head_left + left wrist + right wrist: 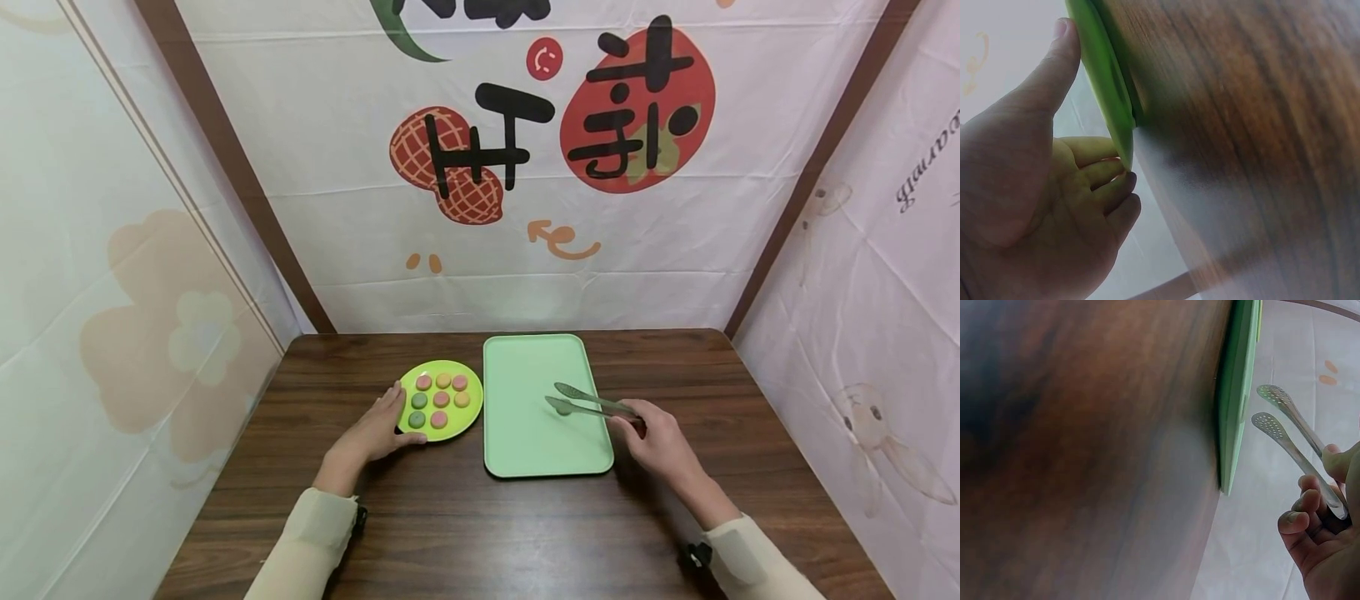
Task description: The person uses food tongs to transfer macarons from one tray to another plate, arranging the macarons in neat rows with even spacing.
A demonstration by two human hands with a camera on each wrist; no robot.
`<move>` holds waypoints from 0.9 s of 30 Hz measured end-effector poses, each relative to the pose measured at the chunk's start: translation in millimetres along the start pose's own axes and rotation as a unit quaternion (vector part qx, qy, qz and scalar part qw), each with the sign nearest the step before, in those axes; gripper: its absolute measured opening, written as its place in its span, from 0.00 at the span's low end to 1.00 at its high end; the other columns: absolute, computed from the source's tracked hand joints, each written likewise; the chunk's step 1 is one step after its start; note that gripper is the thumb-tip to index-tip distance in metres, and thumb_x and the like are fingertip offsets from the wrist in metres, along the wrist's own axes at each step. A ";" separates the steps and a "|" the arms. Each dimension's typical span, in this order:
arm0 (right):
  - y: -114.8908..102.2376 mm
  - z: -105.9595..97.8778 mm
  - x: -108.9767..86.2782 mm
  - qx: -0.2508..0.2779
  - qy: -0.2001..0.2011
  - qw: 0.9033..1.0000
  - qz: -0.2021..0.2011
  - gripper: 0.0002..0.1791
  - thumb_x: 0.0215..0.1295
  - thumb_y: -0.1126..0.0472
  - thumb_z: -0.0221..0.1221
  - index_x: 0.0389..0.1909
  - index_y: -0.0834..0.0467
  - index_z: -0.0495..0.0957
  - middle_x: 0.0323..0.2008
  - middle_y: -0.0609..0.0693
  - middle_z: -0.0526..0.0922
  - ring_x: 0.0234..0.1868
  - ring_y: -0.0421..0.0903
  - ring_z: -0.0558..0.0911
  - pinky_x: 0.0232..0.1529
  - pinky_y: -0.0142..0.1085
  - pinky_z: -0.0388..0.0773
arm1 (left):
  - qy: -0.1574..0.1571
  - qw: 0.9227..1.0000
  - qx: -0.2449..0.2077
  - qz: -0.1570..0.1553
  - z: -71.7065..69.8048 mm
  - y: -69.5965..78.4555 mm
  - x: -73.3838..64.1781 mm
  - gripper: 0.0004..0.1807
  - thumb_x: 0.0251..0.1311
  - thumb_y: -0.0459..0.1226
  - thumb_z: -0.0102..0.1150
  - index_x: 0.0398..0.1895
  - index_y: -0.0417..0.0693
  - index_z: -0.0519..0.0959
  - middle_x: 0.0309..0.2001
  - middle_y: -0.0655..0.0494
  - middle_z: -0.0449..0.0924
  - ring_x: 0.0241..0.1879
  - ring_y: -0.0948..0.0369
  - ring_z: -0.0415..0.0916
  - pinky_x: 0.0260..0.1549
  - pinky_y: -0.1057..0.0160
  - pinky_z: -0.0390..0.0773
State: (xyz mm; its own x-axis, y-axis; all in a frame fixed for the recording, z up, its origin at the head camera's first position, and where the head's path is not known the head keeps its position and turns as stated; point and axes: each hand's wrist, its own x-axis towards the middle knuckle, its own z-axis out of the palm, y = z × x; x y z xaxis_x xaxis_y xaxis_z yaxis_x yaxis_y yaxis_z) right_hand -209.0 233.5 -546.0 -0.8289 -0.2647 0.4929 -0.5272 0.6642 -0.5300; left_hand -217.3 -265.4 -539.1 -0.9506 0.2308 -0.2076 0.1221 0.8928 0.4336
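Observation:
Several pink, yellow and green macarons (pixel 442 399) lie in rows on a lime-green plate (pixel 474 419). At the plate's left rim, my left hand (pixel 378 427) rests with fingers and thumb spread along the edge; in the left wrist view the fingertips touch the plate (pixel 1100 75). My right hand (pixel 656 437) grips metal tongs (pixel 600 404), their two perforated tips apart over a pale green tray (pixel 540 362). Beneath the lower tip sits a small round green thing (pixel 564 411), perhaps a macaron, partly hidden. The right wrist view shows the tongs (pixel 1297 456) spread, with nothing between the tips.
Plate and tray lie side by side on a dark wood table (pixel 517 533), toward its far edge. A printed cloth (pixel 360 275) hangs behind, with more cloth at both sides. Wood surface extends in front of the tray and beyond both hands.

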 end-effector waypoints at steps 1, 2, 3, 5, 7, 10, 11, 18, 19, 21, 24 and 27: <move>0.1 -0.3 -0.8 -0.002 -0.001 1.000 0.001 0.15 0.67 0.68 0.73 0.51 0.68 0.85 0.36 0.51 0.85 0.27 0.36 0.73 0.25 0.32 0.74 | 0.000 1.000 0.000 0.000 -0.1 -0.1 0.0 0.62 0.69 0.59 0.69 0.84 0.26 0.46 0.86 0.30 0.38 0.84 0.34 0.42 0.81 0.37 0.52; 0.3 -0.6 -1.4 -0.003 -0.002 1.000 0.001 0.15 0.67 0.68 0.73 0.52 0.68 0.85 0.37 0.52 0.85 0.27 0.36 0.73 0.25 0.32 0.74 | 0.000 1.000 0.000 0.000 -0.3 0.0 0.1 0.62 0.69 0.59 0.69 0.84 0.27 0.46 0.86 0.30 0.38 0.84 0.35 0.42 0.81 0.37 0.52; 0.4 -0.8 -1.9 -0.005 -0.002 1.000 0.001 0.15 0.67 0.68 0.73 0.52 0.68 0.85 0.37 0.53 0.85 0.28 0.36 0.73 0.25 0.32 0.74 | 0.000 1.000 0.000 0.000 -0.6 0.1 0.1 0.62 0.69 0.59 0.69 0.84 0.27 0.46 0.86 0.30 0.38 0.84 0.35 0.42 0.81 0.37 0.52; 0.4 -1.1 -2.7 -0.008 -0.002 1.000 0.000 0.15 0.67 0.68 0.73 0.51 0.68 0.85 0.38 0.54 0.86 0.28 0.36 0.74 0.26 0.32 0.74 | 0.001 1.000 0.000 0.002 -1.2 0.3 0.2 0.62 0.69 0.59 0.69 0.84 0.26 0.46 0.85 0.30 0.38 0.84 0.35 0.42 0.81 0.37 0.52; 0.4 -1.3 -3.3 -0.011 -0.006 1.000 0.002 0.15 0.67 0.68 0.73 0.51 0.68 0.85 0.38 0.54 0.86 0.29 0.37 0.74 0.26 0.32 0.75 | 0.001 1.000 0.001 0.004 -1.9 0.7 0.3 0.62 0.69 0.59 0.69 0.84 0.26 0.46 0.85 0.29 0.38 0.84 0.35 0.42 0.81 0.37 0.51; 0.5 -1.8 -4.2 -0.014 -0.010 1.000 0.005 0.15 0.68 0.67 0.73 0.51 0.68 0.85 0.38 0.53 0.86 0.29 0.37 0.75 0.27 0.33 0.76 | 0.000 1.000 0.004 0.006 -2.0 0.8 0.7 0.62 0.69 0.60 0.69 0.84 0.26 0.46 0.85 0.29 0.38 0.84 0.34 0.42 0.81 0.36 0.51; 0.6 -2.0 -4.6 -0.014 -0.012 1.000 0.006 0.14 0.68 0.67 0.73 0.51 0.68 0.85 0.38 0.53 0.86 0.29 0.37 0.75 0.27 0.33 0.76 | 0.001 1.000 0.004 0.006 -2.0 0.7 0.7 0.62 0.69 0.60 0.69 0.84 0.26 0.46 0.85 0.29 0.38 0.84 0.34 0.42 0.81 0.36 0.51; 0.5 -2.3 -5.4 -0.017 -0.013 1.000 0.006 0.14 0.68 0.66 0.73 0.51 0.67 0.85 0.39 0.54 0.86 0.30 0.39 0.76 0.28 0.34 0.77 | 0.002 1.000 0.000 0.003 -1.5 0.6 0.8 0.61 0.69 0.58 0.69 0.84 0.26 0.47 0.86 0.30 0.39 0.84 0.36 0.42 0.82 0.37 0.51; 0.6 -2.3 -5.6 -0.018 -0.012 1.000 0.006 0.14 0.68 0.66 0.73 0.50 0.67 0.85 0.39 0.54 0.87 0.30 0.39 0.76 0.28 0.34 0.77 | 0.001 1.000 0.000 0.003 -1.5 0.8 0.7 0.61 0.69 0.58 0.69 0.84 0.26 0.47 0.85 0.30 0.39 0.84 0.36 0.42 0.82 0.37 0.51; 1.2 -2.0 -5.9 -0.021 -0.010 1.000 0.003 0.14 0.68 0.66 0.73 0.50 0.67 0.85 0.40 0.55 0.87 0.31 0.40 0.77 0.29 0.35 0.78 | -0.001 1.000 0.002 0.003 -1.5 1.1 0.7 0.61 0.69 0.59 0.69 0.84 0.26 0.47 0.85 0.30 0.38 0.84 0.35 0.42 0.82 0.37 0.51; 1.9 -1.6 -6.3 -0.023 -0.008 1.000 -0.003 0.14 0.67 0.67 0.73 0.50 0.67 0.85 0.41 0.57 0.88 0.32 0.41 0.78 0.29 0.36 0.79 | -0.003 1.000 0.003 0.002 -1.3 1.1 1.0 0.62 0.69 0.59 0.68 0.84 0.26 0.46 0.86 0.30 0.38 0.84 0.35 0.42 0.82 0.37 0.51; 2.5 -1.4 -6.3 -0.023 -0.003 1.000 -0.008 0.13 0.67 0.68 0.73 0.49 0.67 0.86 0.41 0.56 0.88 0.33 0.41 0.79 0.30 0.36 0.79 | -0.003 1.000 0.001 0.001 -1.4 0.9 1.0 0.62 0.69 0.59 0.68 0.84 0.27 0.46 0.86 0.31 0.37 0.84 0.36 0.41 0.82 0.37 0.50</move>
State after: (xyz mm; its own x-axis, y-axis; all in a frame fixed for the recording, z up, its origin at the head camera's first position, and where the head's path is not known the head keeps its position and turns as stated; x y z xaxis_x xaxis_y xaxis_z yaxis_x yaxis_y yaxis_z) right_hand -204.8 237.8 -549.5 -0.8220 -0.2801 0.4959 -0.5311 0.6914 -0.4898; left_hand -218.6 -264.8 -537.6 -0.9484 0.2352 -0.2128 0.1243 0.8928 0.4330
